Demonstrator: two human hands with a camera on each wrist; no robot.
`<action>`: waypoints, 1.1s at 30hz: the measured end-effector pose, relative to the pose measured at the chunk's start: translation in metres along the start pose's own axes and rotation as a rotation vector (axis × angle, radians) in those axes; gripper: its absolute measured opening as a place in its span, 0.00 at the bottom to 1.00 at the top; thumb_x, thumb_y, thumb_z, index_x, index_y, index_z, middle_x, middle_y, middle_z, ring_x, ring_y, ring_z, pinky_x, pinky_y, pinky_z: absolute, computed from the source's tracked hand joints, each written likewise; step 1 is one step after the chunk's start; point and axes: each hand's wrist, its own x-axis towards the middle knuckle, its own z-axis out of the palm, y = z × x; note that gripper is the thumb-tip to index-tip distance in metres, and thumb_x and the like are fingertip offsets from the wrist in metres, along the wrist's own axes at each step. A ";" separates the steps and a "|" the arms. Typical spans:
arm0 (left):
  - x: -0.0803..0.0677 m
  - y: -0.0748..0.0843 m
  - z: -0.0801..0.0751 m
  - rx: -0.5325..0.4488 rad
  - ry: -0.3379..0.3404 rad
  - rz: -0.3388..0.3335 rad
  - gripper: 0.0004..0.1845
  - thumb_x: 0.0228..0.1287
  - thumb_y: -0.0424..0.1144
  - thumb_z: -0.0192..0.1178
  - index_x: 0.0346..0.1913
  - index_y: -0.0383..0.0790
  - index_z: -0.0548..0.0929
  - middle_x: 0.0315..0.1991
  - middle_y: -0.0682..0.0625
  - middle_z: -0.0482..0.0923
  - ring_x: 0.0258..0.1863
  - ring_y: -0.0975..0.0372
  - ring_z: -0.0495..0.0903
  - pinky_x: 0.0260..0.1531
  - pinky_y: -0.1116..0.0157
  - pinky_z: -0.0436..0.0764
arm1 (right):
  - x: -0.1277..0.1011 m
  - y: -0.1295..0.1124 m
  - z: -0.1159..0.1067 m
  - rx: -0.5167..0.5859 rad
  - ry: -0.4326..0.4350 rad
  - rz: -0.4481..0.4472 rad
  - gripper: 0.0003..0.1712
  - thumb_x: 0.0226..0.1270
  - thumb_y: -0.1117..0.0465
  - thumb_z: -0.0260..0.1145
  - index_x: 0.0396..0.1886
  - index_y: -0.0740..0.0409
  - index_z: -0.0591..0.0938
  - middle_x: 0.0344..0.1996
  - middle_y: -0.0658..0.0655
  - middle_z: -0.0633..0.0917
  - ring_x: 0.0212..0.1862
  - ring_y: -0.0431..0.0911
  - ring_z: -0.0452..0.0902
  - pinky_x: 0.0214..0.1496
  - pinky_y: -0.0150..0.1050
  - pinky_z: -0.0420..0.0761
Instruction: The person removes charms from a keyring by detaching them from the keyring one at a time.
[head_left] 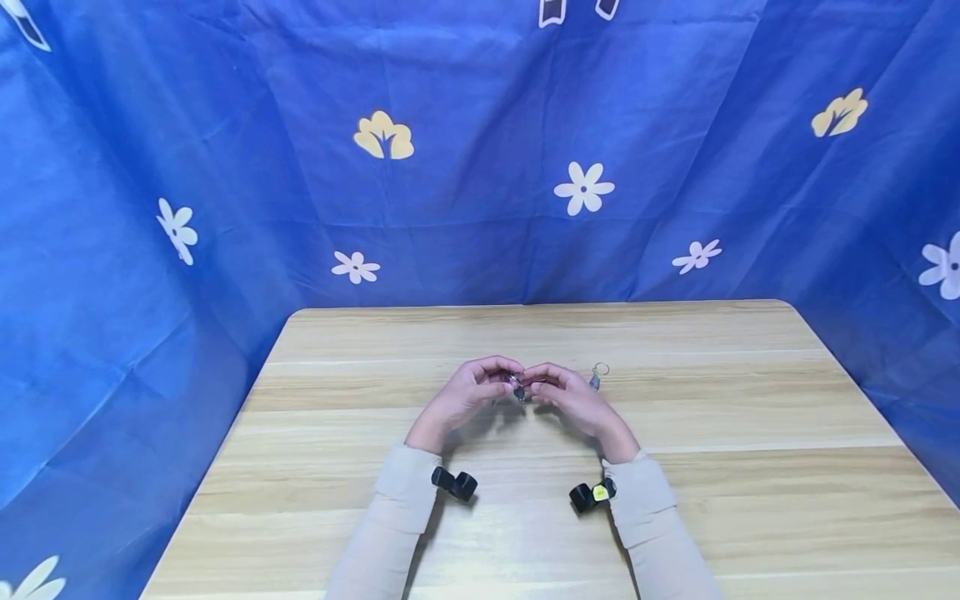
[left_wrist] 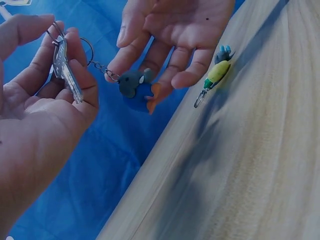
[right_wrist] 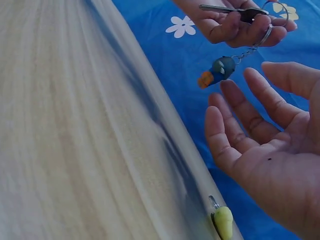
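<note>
Silver key (left_wrist: 62,62), pinched by the left hand (head_left: 465,396) short of the worktop's (head_left: 750,375) far edge, lets its charm (left_wrist: 135,92) dangle freely near the right hand (head_left: 573,400), fingers apart.

No text, brand or number can be read. The yellow label (head_left: 601,492) on the black right-wrist device (head_left: 581,498), well in from the worktop's (head_left: 795,517) right edge, is too small to make out.

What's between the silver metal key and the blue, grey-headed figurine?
Left wrist view: fingers of the left hand, a thin silver ring and a short silver chain.
</note>
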 end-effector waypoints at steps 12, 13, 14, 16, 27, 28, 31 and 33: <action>-0.001 0.000 0.001 -0.020 -0.030 -0.023 0.16 0.58 0.24 0.54 0.47 0.41 0.79 0.44 0.52 0.81 0.42 0.67 0.80 0.47 0.73 0.80 | 0.004 0.005 0.005 0.005 -0.103 -0.020 0.24 0.66 0.65 0.58 0.59 0.75 0.69 0.51 0.60 0.78 0.51 0.44 0.77 0.60 0.44 0.78; -0.001 -0.001 0.001 -0.020 -0.033 -0.021 0.16 0.58 0.24 0.54 0.47 0.41 0.79 0.44 0.53 0.81 0.42 0.67 0.80 0.46 0.73 0.79 | 0.004 0.005 0.005 0.005 -0.107 -0.017 0.25 0.66 0.64 0.58 0.59 0.75 0.69 0.50 0.58 0.78 0.51 0.46 0.77 0.60 0.45 0.78; -0.001 -0.001 0.001 -0.020 -0.034 -0.017 0.16 0.58 0.24 0.54 0.47 0.40 0.79 0.44 0.53 0.81 0.42 0.68 0.80 0.45 0.73 0.79 | 0.004 0.005 0.005 0.014 -0.112 -0.014 0.25 0.66 0.64 0.58 0.59 0.75 0.69 0.49 0.57 0.78 0.51 0.47 0.77 0.60 0.45 0.78; -0.001 -0.002 0.001 -0.019 -0.038 -0.011 0.16 0.59 0.23 0.54 0.48 0.38 0.78 0.43 0.53 0.81 0.41 0.68 0.80 0.44 0.74 0.79 | 0.004 0.005 0.006 0.035 -0.121 -0.007 0.25 0.66 0.65 0.58 0.59 0.75 0.69 0.47 0.53 0.79 0.51 0.48 0.77 0.60 0.45 0.78; -0.002 -0.002 0.001 -0.012 -0.031 -0.034 0.16 0.59 0.24 0.54 0.51 0.32 0.76 0.43 0.52 0.80 0.41 0.67 0.81 0.44 0.73 0.80 | 0.004 0.005 0.008 0.074 -0.128 0.023 0.21 0.66 0.66 0.59 0.56 0.74 0.70 0.46 0.51 0.79 0.48 0.40 0.79 0.57 0.47 0.80; -0.002 -0.001 0.001 -0.015 -0.030 -0.039 0.16 0.59 0.23 0.54 0.51 0.32 0.76 0.43 0.52 0.80 0.42 0.67 0.81 0.44 0.73 0.81 | 0.004 0.004 0.008 0.073 -0.127 0.025 0.19 0.66 0.66 0.59 0.53 0.73 0.72 0.45 0.51 0.79 0.47 0.41 0.79 0.57 0.46 0.80; -0.001 0.000 0.001 -0.011 -0.023 -0.046 0.16 0.59 0.23 0.53 0.51 0.32 0.76 0.43 0.52 0.80 0.42 0.67 0.81 0.45 0.73 0.81 | 0.004 0.004 0.008 0.082 -0.129 0.034 0.14 0.65 0.66 0.59 0.47 0.70 0.73 0.42 0.52 0.79 0.46 0.42 0.78 0.56 0.45 0.81; -0.002 0.000 0.001 -0.006 -0.017 -0.050 0.16 0.59 0.23 0.54 0.52 0.28 0.75 0.43 0.52 0.81 0.42 0.67 0.81 0.46 0.72 0.81 | 0.003 0.004 0.008 0.100 -0.137 0.034 0.14 0.66 0.66 0.58 0.47 0.72 0.72 0.42 0.55 0.77 0.46 0.44 0.77 0.56 0.45 0.81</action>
